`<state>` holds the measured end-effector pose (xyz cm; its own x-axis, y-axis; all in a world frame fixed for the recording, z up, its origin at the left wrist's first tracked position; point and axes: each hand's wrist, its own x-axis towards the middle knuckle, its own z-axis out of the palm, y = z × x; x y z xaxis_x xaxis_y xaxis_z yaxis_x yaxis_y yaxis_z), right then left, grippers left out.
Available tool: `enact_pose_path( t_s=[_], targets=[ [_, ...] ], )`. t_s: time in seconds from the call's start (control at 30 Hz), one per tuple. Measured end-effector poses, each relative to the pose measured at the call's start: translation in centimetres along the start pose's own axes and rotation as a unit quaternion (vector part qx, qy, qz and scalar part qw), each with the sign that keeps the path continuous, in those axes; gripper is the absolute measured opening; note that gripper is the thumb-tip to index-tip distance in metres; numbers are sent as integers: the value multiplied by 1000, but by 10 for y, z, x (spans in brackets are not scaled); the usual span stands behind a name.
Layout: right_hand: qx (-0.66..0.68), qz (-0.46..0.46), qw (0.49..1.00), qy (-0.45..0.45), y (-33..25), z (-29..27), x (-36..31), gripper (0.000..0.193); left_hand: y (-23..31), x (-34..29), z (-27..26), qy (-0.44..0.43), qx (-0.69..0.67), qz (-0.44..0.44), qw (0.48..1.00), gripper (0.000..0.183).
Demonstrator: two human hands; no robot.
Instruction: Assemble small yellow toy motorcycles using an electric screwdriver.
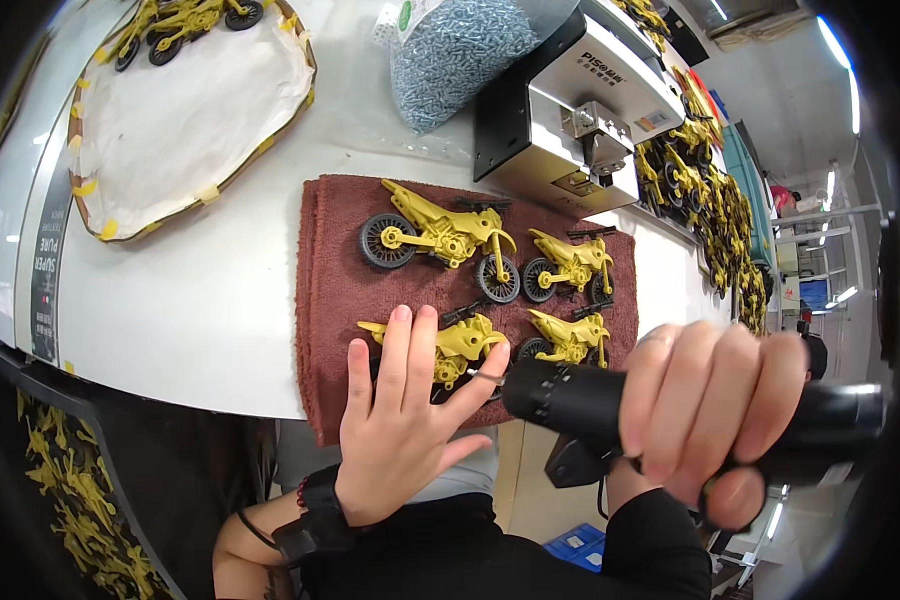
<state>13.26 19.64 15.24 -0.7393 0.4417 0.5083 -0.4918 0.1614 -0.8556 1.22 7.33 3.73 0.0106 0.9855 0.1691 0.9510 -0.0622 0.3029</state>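
Our nearer left hand [395, 430] lies spread over the mid-frame yellow motorcycle [465, 340] — lengthwise left to right — while our right hand [715, 400] (lower right) grips the leftward-pointing driver [570, 397].

The toy motorcycles [454, 246] look plastic, the towel [322, 300] rough, matt cloth.
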Motion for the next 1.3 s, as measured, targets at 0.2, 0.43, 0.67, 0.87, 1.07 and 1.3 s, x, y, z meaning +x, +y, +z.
enact_pose_path(
  t_s=[0.2, 0.43, 0.67, 0.87, 1.07, 1.3],
  targets=[
    [17, 27, 994, 102, 9, 21, -3, 23, 0, 0, 4, 20, 18, 9, 1000, 92],
    [-27, 44, 998, -30, 21, 14, 2, 25, -1, 0, 8, 67, 52, -9, 996, 62],
    [-42, 21, 998, -39, 25, 22, 0, 24, 0, 0, 8, 80, 48, -13, 996, 57],
    [-18, -98, 982, 159, -27, -2, 15, 18, 2, 3, -1, 2, 36, 21, 999, 73],
    [-102, -89, 960, 246, -21, -84, 46, 13, -2, 1, 10, 54, 66, 1, 996, 71],
    [-110, -63, 953, 276, -7, -88, 51, 15, 1, 2, 11, 65, 75, 5, 995, 63]
  ],
)
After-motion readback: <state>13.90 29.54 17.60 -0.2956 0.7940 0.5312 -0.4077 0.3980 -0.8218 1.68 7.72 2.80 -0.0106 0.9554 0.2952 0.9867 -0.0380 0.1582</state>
